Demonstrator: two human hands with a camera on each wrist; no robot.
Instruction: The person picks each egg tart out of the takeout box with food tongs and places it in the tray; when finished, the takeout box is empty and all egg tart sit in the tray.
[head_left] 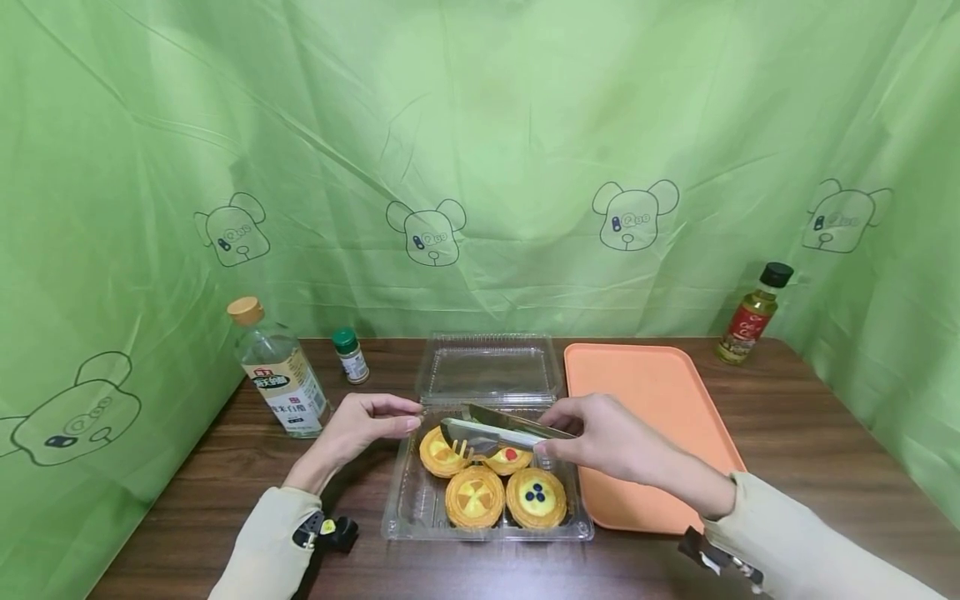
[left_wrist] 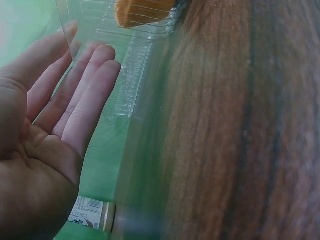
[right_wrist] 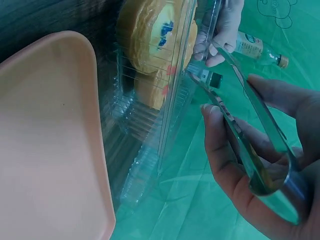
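My right hand holds metal serving tongs over the clear plastic container, their arms apart in the right wrist view with nothing between the tips. Inside the container sit several round tarts. Two carry orange pieces, the front one among them; another tart has dark berries, and a tart with red fruit lies partly under the tongs. My left hand pinches the container's back left rim between thumb and index finger, other fingers extended alongside. The hinged lid is folded back behind.
An orange tray lies right of the container. At the left stand a white vinegar bottle and a green-capped seasoning jar. An oil bottle stands at the back right. Green curtain encloses the wooden table.
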